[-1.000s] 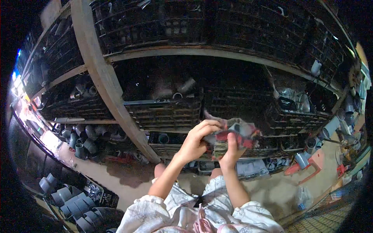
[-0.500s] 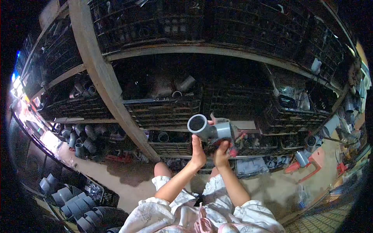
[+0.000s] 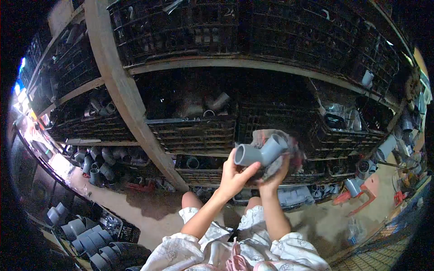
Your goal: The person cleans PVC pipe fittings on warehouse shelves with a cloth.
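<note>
A grey plastic pipe elbow is held in front of my knees, one open end facing left and the other pointing up to the right. My left hand is closed around its left end, with the thumb along the underside. On the other side, my right hand is closed on a crumpled grey and reddish rag. The rag is bunched behind and under the elbow and presses against it. Motion blurs the rag's right edge, and some right fingers are hidden behind it.
Wooden shelves with black plastic crates of pipe fittings stand ahead. More grey fittings are piled at the lower left. A red plastic stool is on the floor at right, beside a wooden post further left.
The elbow has turned so its near opening faces left rather than up at me, and it has shifted right. My left hand has gripped more firmly round its end; the rag has moved up behind it.
</note>
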The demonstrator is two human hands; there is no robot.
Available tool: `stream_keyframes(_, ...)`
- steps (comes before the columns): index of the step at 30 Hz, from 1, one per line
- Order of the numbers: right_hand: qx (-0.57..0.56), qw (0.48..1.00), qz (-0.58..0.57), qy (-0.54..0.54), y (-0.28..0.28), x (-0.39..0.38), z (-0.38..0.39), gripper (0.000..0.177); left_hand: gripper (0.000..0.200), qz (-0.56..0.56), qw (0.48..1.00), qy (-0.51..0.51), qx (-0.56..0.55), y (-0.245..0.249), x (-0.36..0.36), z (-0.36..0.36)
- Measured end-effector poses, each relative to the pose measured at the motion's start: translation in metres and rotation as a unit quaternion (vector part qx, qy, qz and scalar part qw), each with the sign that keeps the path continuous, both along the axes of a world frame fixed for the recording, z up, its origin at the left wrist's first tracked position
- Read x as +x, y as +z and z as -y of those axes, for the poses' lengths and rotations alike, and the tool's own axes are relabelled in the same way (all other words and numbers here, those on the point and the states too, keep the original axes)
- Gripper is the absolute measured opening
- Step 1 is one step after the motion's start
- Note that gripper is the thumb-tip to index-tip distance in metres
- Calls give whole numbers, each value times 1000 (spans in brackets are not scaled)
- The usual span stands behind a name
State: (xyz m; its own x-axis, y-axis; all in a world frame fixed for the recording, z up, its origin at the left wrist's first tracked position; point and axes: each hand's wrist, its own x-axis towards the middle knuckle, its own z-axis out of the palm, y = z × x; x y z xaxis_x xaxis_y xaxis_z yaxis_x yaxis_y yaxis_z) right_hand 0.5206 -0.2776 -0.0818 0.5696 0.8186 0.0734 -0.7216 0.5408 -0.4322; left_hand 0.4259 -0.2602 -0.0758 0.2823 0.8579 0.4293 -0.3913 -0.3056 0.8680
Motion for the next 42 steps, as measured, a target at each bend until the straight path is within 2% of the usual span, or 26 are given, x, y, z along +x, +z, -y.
stream_keyframes(1, 34, 998, 53, -15, -3, 10, -7, 36, 42, -7, 1000, -4, -24, -2, 0, 0)
stream_keyframes(4, -3, 979, 192, -73, 13, 21, -6, 39, 39, 21, 1000, -8, 5, -4, 2, 2)
stream_keyframes(5, 13, 990, 138, -26, 6, 29, -13, 44, 36, -13, 1000, -2, 10, -4, 1, 3)
stream_keyframes(6, 90, 983, 154, 44, 7, 31, -11, 46, 35, -3, 999, -38, -14, -5, 0, 0)
stream_keyframes(8, 241, 936, 183, 182, 10, 34, -8, 50, 33, 19, 992, -111, -61, -8, -2, -9)
stream_keyframes(9, 201, 937, 253, 134, 4, 31, -7, 54, 33, 20, 987, -144, -71, -6, -4, -10)
stream_keyframes(12, 104, 988, 100, 61, -49, 31, -24, 54, 31, 11, 976, -139, -167, -20, -3, -18)
stream_keyframes(13, 49, 991, 122, -33, -35, 15, -20, 53, 29, 47, 978, -83, -187, -15, 5, -12)
stream_keyframes(14, -20, 982, 143, -124, -21, -2, -16, 52, 29, 70, 990, -13, -121, -12, 15, -8)
stream_keyframes(16, -35, 994, 66, -75, -7, -10, -12, 51, 28, 116, 985, 127, 11, -8, 32, -3)
stream_keyframes(17, -30, 998, 32, -45, -8, -8, -15, 52, 31, 92, 985, 137, 52, -7, 31, -5)
stream_keyframes(18, -1, 1000, -5, 24, 3, -7, -13, 53, 32, 57, 987, 137, 65, -8, 30, -8)
stream_keyframes(22, 15, 1000, -19, 21, 10, 5, -13, 53, 28, -44, 990, 113, 72, -13, 22, -19)
stream_keyframes(23, 12, 998, 19, -59, 11, 7, -16, 54, 27, -66, 992, 93, 46, -14, 19, -17)
stream_keyframes(24, -27, 997, -59, -43, 10, 16, -18, 52, 26, -87, 993, 72, 20, -16, 16, -14)
stream_keyframes(26, 155, 981, 94, 75, -5, 39, -25, 50, 27, -17, 1000, 14, -2, -29, 19, -13)
stream_keyframes(27, 126, 982, 135, 46, -6, 41, -33, 49, 28, -8, 999, 38, 19, -27, 21, -13)
stream_keyframes(30, -32, 997, 65, 26, -45, 33, -57, 50, 29, 17, 996, 77, 34, -13, 23, -22)
stream_keyframes(31, -105, 993, 26, 41, -2, 7, -37, 48, 28, 33, 989, 125, 65, -8, 26, -32)
stream_keyframes(32, -60, 992, -47, 102, -27, 10, -41, 52, 26, 14, 987, 144, 66, 0, 24, -41)
stream_keyframes(33, -82, 992, -16, 95, -24, 12, -40, 52, 25, -18, 990, 125, 56, 5, 21, -48)
stream_keyframes(36, -101, 992, -65, -25, -3, 13, -44, 50, 26, -87, 994, 62, 27, 6, 16, -50)
stream_keyframes(38, -28, 998, 25, 46, -4, 31, -47, 56, 25, -34, 999, -13, 36, -5, 16, -45)
stream_keyframes(39, 165, 957, 55, 232, -1, 40, -52, 59, 28, -19, 999, -20, 30, -4, 15, -38)
stream_keyframes(41, 312, 891, 140, 299, 1, 43, -58, 57, 32, -20, 999, 2, 27, -7, 14, -34)
stream_keyframes(42, 135, 969, 117, 171, 8, 20, -46, 54, 33, -26, 999, 32, 33, 1, 11, -30)
